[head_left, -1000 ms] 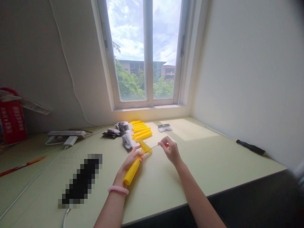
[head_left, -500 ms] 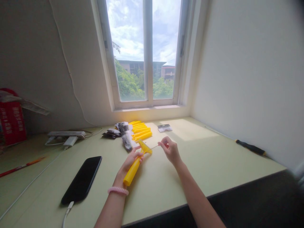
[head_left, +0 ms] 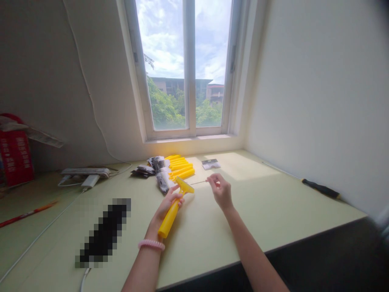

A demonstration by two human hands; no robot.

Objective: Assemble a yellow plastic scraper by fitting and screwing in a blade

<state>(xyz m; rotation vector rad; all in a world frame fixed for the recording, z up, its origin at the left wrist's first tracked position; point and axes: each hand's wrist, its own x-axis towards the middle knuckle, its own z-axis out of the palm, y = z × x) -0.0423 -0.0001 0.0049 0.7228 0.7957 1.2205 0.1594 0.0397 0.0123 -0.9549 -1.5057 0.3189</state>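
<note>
My left hand (head_left: 165, 207) is wrapped round a yellow scraper (head_left: 170, 219), whose wide T-shaped head points away from me and to the right. Between the fingertips of my right hand (head_left: 220, 188) is a thin metal piece (head_left: 199, 182); whether it is a rod or a blade seen edge-on I cannot tell. Its free end points left, close to the scraper head and just apart from it. Behind my left hand lies a pile of yellow scrapers (head_left: 182, 166) with black-and-white packets (head_left: 162, 178) at their heads.
One flat packet (head_left: 210, 164) lies near the window. A black-handled screwdriver (head_left: 320, 189) rests along the right wall. At the left are a blurred-out dark phone (head_left: 103, 233) on a cable, a power strip (head_left: 85, 173) and a red pencil-like stick (head_left: 30, 213). The table (head_left: 273, 219) ends in front.
My right hand has drawn slightly right and up, and the thin metal piece has moved away from the scraper head. The scraper has turned a little in my left hand.
</note>
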